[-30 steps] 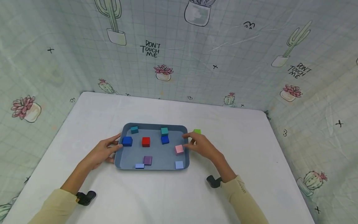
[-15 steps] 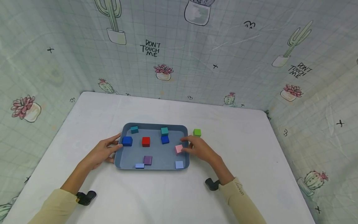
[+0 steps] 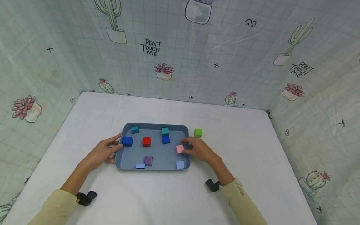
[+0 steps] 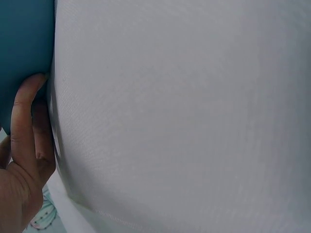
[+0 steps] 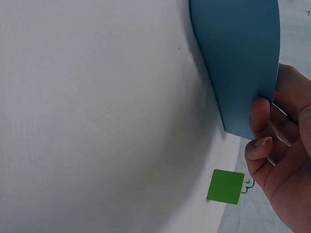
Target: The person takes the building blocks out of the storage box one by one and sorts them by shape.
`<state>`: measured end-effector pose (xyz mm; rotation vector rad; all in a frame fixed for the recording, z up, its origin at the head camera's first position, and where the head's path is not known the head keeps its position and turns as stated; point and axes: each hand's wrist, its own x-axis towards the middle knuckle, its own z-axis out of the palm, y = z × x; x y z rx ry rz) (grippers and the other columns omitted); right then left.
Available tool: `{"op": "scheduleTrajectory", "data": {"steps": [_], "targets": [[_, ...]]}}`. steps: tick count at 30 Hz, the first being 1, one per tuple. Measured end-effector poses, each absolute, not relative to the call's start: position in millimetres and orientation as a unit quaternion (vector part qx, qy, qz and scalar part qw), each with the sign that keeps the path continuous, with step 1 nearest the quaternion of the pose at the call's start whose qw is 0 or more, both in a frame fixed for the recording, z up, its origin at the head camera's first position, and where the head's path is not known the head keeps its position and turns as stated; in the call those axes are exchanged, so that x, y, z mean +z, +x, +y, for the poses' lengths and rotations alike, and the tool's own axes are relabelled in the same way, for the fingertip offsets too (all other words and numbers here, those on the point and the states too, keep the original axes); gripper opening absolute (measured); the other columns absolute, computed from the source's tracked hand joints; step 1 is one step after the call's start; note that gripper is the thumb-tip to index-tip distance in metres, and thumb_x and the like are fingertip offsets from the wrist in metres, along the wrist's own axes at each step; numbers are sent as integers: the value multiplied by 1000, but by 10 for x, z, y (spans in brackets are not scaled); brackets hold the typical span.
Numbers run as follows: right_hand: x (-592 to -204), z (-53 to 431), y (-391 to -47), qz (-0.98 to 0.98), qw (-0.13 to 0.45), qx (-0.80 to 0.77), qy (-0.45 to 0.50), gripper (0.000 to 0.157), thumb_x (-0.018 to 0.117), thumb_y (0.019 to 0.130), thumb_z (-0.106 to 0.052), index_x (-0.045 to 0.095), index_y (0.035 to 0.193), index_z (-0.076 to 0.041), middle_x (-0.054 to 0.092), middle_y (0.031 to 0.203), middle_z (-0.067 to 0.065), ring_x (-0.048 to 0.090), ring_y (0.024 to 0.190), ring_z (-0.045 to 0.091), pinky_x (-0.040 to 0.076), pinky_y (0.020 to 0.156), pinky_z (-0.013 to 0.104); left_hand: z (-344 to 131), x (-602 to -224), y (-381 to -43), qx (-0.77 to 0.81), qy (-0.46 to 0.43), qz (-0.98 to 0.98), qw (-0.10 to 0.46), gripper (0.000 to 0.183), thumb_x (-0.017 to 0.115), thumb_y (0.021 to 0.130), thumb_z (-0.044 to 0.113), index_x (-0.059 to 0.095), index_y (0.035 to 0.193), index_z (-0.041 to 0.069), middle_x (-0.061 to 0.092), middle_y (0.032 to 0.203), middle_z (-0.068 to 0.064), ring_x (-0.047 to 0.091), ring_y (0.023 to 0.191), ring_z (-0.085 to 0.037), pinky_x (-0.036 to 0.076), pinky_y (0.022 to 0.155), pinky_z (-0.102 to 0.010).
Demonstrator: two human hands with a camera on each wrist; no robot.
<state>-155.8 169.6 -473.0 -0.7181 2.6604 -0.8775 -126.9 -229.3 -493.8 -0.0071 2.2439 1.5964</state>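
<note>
A shallow blue-grey tray [image 3: 163, 156] lies on the white table, holding several coloured blocks. My left hand [image 3: 102, 153] grips its left end, thumb at the rim and other fingers against the outer wall. On the right end, my right hand [image 3: 201, 150] holds the wall, with thumb and forefinger over the rim and other fingers outside. The right thumb lies beside a pink block [image 3: 179, 149], possibly touching it. Also in the tray are a red block [image 3: 146, 142], a dark blue block [image 3: 127, 141], a purple block [image 3: 148, 160] and a teal block [image 3: 165, 131].
Outside the tray, a green block [image 3: 198, 133] sits on the table just beyond my right hand. A patterned curtain [image 3: 191, 53] borders the table [image 3: 239, 140] at the back and sides.
My right hand has moved slightly left, over the tray's right rim, bringing the thumb beside the pink block and uncovering the green one. The left hand stays put.
</note>
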Motion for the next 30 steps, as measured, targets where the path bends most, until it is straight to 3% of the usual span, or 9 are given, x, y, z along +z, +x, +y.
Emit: {"op": "scheduleTrajectory", "data": {"steps": [30], "targets": [[-4766,1687,-1560,916,129,-279,-258,43,74,83,-20,61,122,-8,60,111,2,52,86,13,48,73,22,-2292,-4912,-1277,577,-5,792,200,70,58,95,21,17,152,14,34,130,-29,53,101,-38,55,60,-38]]}}
